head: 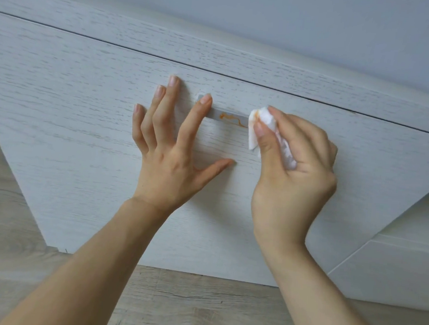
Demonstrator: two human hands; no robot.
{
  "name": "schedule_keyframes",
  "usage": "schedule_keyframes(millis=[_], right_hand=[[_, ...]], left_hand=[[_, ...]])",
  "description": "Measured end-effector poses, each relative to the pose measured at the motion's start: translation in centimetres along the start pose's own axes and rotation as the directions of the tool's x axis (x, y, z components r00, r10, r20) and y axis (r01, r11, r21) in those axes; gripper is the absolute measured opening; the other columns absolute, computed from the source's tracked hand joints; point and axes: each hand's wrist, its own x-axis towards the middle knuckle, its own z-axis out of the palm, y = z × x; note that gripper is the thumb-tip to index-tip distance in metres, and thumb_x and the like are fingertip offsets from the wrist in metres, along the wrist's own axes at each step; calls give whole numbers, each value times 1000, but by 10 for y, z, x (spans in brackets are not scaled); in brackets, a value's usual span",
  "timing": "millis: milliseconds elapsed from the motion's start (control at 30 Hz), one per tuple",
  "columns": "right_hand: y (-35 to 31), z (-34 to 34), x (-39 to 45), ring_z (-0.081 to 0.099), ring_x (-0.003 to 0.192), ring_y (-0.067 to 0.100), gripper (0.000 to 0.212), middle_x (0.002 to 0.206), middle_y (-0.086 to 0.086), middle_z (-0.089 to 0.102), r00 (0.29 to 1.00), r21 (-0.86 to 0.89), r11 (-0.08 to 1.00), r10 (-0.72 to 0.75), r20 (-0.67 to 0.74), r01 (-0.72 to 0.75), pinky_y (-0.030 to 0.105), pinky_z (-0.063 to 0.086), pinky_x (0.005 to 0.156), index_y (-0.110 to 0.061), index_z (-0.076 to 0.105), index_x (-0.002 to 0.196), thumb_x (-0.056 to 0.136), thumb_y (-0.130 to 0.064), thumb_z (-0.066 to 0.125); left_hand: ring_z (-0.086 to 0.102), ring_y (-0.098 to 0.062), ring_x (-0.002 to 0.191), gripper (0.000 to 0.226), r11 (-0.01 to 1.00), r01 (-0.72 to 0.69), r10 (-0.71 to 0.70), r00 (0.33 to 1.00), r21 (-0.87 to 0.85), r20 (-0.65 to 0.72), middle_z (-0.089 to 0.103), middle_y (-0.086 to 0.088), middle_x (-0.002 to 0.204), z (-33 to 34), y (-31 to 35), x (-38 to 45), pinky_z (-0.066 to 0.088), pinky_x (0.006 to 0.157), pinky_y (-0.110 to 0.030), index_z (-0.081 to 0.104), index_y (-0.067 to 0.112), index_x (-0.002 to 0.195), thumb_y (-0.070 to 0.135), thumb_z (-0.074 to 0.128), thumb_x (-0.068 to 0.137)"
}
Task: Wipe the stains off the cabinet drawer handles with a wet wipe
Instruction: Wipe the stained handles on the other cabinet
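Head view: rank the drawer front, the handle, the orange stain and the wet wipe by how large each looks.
1. Drawer front, by far the largest.
2. Handle and wet wipe: unsure, both partly hidden by a hand.
3. Orange stain, smallest, lying on the handle.

Left hand flat, fingers spread, right hand fingers curled, pinching

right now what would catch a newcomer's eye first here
The orange stain squiggled along the grey handle at the middle of the pale drawer front stands out most. At its right end the right hand has a white wipe in its grip, already tinged orange. The left hand lies spread flat on the drawer, one fingertip on the handle's left end.
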Motion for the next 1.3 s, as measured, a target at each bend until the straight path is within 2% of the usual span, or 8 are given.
schedule_keyframes(millis=[100, 233, 400, 500, 600, 700, 967, 1300], right_hand=[[12, -3, 1, 51, 96, 13, 21, 96, -15, 61, 991, -149, 980, -132, 14, 133, 49, 46, 83, -26, 67, 102, 82, -19, 71], [12, 4, 6, 50, 93, 10, 13, 92, -19, 60, 982, -150, 971, -190, -3, 188, 47, 47, 79, -22, 72, 96, 83, -21, 71], [15, 0, 9, 55, 91, 19, 11, 90, -8, 67, 985, -130, 977, -171, 0, 170, 46, 47, 80, -14, 73, 93, 84, -20, 70], [7, 10, 3, 54, 92, 18, 12, 91, -12, 65, 981, -121, 974, -187, 59, 193, 45, 48, 80, -17, 73, 95, 83, -15, 71], [8, 6, 1, 53, 94, 11, 13, 92, -11, 66, 994, -67, 992, -112, -9, 111, 36, 48, 84, -16, 72, 96, 84, -19, 70], [10, -1, 0, 55, 95, 14, 15, 94, -7, 68, 996, -59, 995, -83, -15, 82, 25, 45, 84, -12, 72, 97, 85, -20, 69], [5, 12, 3, 54, 87, 18, 16, 93, -7, 68, 965, -150, 954, -251, 75, 260, 14, 44, 80, -11, 73, 97, 81, -10, 73], [-3, 16, 4, 53, 89, 14, 16, 93, -13, 61, 960, -137, 952, -260, 107, 273, 12, 43, 81, -10, 72, 98, 83, -14, 71]], left_hand=[[22, -33, 135, 83, 1000, -23, 23, 1000, 18, -2, 22, -19, 143, -1, -2, 0, 8, 112, -45, 26, 23, 139, 68, 59, 78], [22, -33, 135, 83, 999, -21, 21, 1000, 29, -7, 22, -19, 143, 1, -3, 0, 8, 113, -44, 27, 22, 140, 68, 58, 78], [22, -33, 135, 84, 999, -23, 23, 1000, 36, -6, 23, -20, 144, 0, -3, -1, 8, 112, -45, 27, 22, 140, 68, 61, 77], [23, -33, 134, 82, 999, -26, 27, 999, 36, -21, 21, -18, 142, 1, -3, -1, 8, 112, -44, 28, 22, 139, 68, 58, 78], [23, -32, 134, 82, 998, -44, 45, 999, 36, -11, 24, -19, 143, -2, -5, 0, 8, 112, -42, 26, 23, 141, 69, 55, 80], [23, -30, 135, 87, 998, -57, 57, 998, 34, -3, 31, -23, 143, -4, -12, -1, 11, 112, -41, 15, 24, 142, 68, 56, 80], [19, -26, 138, 87, 998, -54, 54, 998, 25, -27, 24, -15, 145, 2, -14, -3, 9, 113, -40, 11, 26, 143, 71, 53, 81], [22, -27, 137, 85, 999, -48, 48, 998, 22, -30, 25, -15, 145, 2, -14, -2, 8, 114, -39, 17, 23, 143, 70, 53, 81]])
